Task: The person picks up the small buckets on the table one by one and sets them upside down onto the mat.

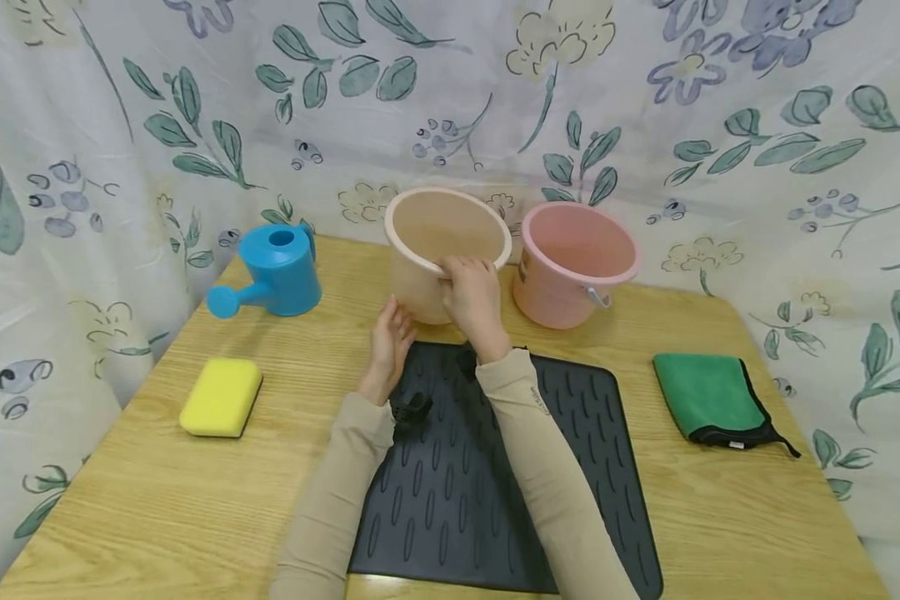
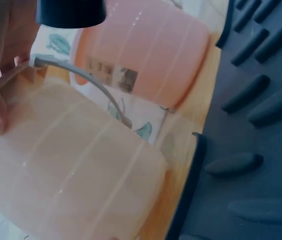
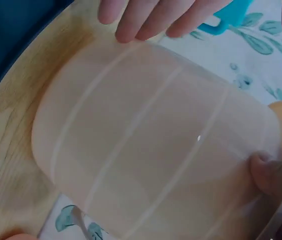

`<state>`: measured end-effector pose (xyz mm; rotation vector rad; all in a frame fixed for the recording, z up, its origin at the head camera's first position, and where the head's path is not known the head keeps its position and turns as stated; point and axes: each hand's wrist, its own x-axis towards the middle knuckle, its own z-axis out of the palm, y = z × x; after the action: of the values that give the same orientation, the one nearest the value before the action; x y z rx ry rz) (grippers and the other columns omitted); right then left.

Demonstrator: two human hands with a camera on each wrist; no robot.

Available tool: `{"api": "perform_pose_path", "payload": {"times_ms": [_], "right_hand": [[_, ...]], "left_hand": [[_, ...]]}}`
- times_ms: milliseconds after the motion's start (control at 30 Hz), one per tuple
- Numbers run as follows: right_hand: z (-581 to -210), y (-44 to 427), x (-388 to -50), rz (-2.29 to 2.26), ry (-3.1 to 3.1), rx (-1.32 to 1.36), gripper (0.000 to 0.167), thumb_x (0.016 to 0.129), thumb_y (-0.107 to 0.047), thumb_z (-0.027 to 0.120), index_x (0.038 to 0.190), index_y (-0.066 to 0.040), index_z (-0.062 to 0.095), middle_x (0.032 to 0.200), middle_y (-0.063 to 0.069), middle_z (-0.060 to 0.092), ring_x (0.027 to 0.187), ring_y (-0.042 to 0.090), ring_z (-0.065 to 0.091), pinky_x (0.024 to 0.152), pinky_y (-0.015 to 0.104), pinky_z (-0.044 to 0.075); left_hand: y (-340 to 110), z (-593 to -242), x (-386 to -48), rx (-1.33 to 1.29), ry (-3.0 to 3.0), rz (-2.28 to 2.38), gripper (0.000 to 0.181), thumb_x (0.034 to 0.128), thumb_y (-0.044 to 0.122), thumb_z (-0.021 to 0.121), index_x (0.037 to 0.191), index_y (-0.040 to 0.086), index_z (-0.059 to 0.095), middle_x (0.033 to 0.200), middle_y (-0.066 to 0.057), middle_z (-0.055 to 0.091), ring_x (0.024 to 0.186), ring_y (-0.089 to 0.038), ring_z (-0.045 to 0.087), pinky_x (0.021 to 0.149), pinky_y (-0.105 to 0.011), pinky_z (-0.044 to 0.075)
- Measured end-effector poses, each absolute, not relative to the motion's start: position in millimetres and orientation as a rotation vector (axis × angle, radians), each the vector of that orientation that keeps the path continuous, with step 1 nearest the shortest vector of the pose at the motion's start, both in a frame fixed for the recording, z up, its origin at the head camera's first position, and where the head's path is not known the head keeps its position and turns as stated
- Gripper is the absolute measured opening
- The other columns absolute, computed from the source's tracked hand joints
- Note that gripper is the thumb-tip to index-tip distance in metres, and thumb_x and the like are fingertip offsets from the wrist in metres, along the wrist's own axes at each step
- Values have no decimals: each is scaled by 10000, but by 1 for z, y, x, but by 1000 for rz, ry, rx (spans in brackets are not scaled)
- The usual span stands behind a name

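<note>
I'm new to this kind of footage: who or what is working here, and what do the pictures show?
No machine here, just a person. The widest view comes from a camera on the head, the others from cameras on each wrist. The bare right hand grips a round cream plastic bucket by its rim; the bare left hand is by its lower side. On the light wooden table are a pink plastic bucket, a blue watering can, a yellow rectangular sponge, a black ridged mat and a folded green cloth.

Beige sleeves [image 1: 558, 467], black wrist gear [image 1: 411, 410]
</note>
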<state>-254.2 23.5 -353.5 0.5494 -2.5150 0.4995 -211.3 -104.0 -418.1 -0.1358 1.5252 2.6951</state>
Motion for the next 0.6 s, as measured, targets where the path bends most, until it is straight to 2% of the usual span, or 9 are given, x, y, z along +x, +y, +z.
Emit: {"api": "perform_pose_path", "payload": {"times_ms": [167, 300, 433, 500, 567, 600], "right_hand": [[-348, 24, -246, 551, -2471, 559, 157, 882, -120, 681, 1034, -111, 720, 997, 46, 754, 942, 260, 676, 944, 419, 455], [-340, 24, -237, 578, -2421, 583, 142, 888, -126, 680, 1022, -109, 723, 988, 45, 756, 944, 255, 676, 947, 428, 462], [-333, 25, -227, 647, -2364, 600, 118, 886, -113, 680, 994, -87, 720, 970, 63, 754, 938, 262, 676, 944, 438, 455], [-329, 26, -222, 687, -2342, 605, 127, 881, -106, 683, 1001, -85, 721, 975, 68, 752, 940, 260, 675, 943, 433, 448], [-327, 26, -217, 735, -2322, 605, 132, 878, -100, 685, 1003, -75, 720, 978, 77, 749, 940, 261, 673, 944, 431, 444], [-327, 27, -216, 756, -2309, 603, 141, 876, -94, 686, 1012, -74, 719, 981, 80, 747, 941, 261, 672, 939, 433, 444]], "left_hand": [[-106, -420, -214, -139, 1498, 2764, 638, 1034, 329, 229, 1557, 29, 22, 1630, -183, 14, 1515, -341, -12, 1242, -474, 43], [-108, -420, -213, -116, 1415, 2802, 642, 1036, 350, 197, 1557, 32, -3, 1625, -206, 3, 1513, -349, 3, 1244, -467, 33], [-108, -420, -210, -95, 1336, 2838, 627, 1040, 387, 170, 1556, 44, 72, 1604, -230, 125, 1499, -346, 139, 1245, -434, 103], [-106, -419, -210, -83, 1306, 2882, 603, 1045, 402, 173, 1546, 68, 139, 1550, -208, 257, 1446, -311, 285, 1220, -381, 208], [-104, -417, -211, -84, 1296, 2937, 555, 1049, 397, 178, 1497, 76, 248, 1406, -139, 439, 1296, -235, 467, 1118, -300, 350], [-103, -416, -211, -84, 1293, 2966, 541, 1051, 388, 182, 1481, 70, 267, 1362, -100, 461, 1246, -199, 488, 1067, -272, 382]]}}
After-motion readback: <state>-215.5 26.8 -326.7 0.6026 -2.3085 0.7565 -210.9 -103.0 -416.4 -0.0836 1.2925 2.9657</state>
